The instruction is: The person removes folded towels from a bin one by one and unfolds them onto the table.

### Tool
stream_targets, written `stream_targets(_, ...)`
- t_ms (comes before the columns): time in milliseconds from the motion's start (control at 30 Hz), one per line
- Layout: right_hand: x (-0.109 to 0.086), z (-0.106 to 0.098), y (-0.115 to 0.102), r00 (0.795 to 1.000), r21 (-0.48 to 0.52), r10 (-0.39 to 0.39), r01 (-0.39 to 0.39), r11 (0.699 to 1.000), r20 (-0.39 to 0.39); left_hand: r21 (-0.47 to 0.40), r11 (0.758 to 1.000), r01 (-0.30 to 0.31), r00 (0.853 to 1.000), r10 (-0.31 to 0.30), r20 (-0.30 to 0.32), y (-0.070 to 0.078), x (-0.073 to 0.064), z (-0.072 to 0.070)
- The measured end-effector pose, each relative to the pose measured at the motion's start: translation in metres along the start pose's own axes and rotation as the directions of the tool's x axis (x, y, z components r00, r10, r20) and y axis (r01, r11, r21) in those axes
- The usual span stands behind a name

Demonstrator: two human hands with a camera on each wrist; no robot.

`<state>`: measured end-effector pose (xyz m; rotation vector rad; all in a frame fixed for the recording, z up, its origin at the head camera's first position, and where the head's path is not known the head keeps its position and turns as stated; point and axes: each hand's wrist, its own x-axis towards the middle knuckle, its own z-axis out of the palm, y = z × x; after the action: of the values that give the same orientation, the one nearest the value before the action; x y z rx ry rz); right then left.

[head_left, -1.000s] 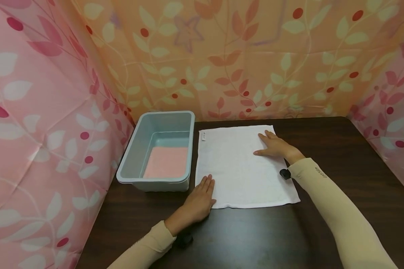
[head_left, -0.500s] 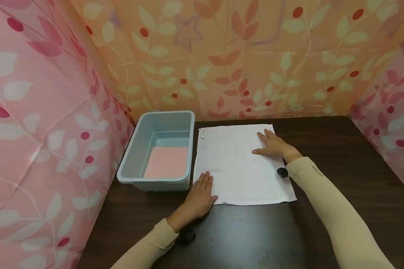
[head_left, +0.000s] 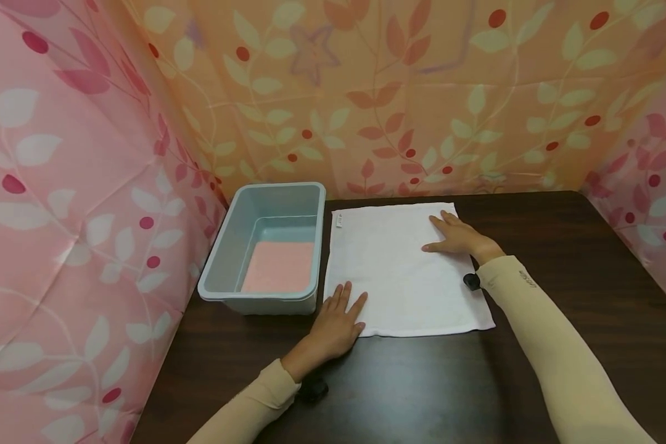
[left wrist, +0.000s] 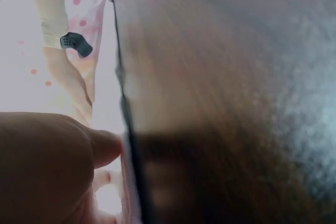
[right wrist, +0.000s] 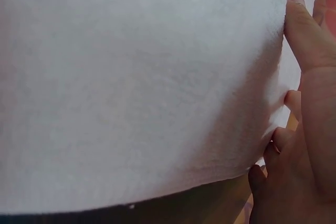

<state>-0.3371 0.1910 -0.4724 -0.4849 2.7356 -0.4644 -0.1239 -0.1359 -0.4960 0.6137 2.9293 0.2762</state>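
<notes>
A white towel lies spread flat on the dark table, with a small tag at its far left corner. My left hand rests on its near left corner, fingers straight and spread. Near the far right corner, my right hand lies on the cloth with fingers extended and thumb apart. In the left wrist view the left thumb touches the towel's near edge. The right wrist view has the right hand along the cloth, its fingertips touching it.
To the left of the towel stands a light blue plastic basin with a flat pink cloth on its floor. The dark wooden table meets floral curtains at the back and sides.
The left fingers have spread apart on the towel corner. The towel's near edge has shifted slightly away from me. The right hand stays nearly in place, and the view has moved slightly.
</notes>
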Motion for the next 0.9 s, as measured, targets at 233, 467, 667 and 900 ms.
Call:
stream_targets(233, -0.0007, -0.0011, 0.0015, 1.0, 0.008, -0.001, 0.001, 1.0, -0.002, -0.011, 1.0, 0.004, 1.0, -0.004, 0.024, 0.0023, 0.0026, -0.002)
stream_targets(467, -0.0005, -0.0019, 0.0009, 1.0, 0.019, 0.008, -0.008, 1.0, 0.002, -0.004, 1.0, 0.013, 0.999, -0.013, 0.043, 0.0018, 0.0062, -0.002)
stream_targets(667, 0.0012, 0.0004, 0.0043, 1.0, 0.011, 0.011, -0.011, 1.0, 0.007, -0.023, 1.0, 0.018, 0.999, -0.017, 0.046, 0.0015, 0.0073, -0.0037)
stream_targets(900, -0.0005, 0.0028, 0.0003, 1.0, -0.006, 0.018, -0.018, 1.0, 0.017, -0.033, 0.999, 0.014, 0.999, -0.012, 0.045, -0.0015, 0.0086, -0.0045)
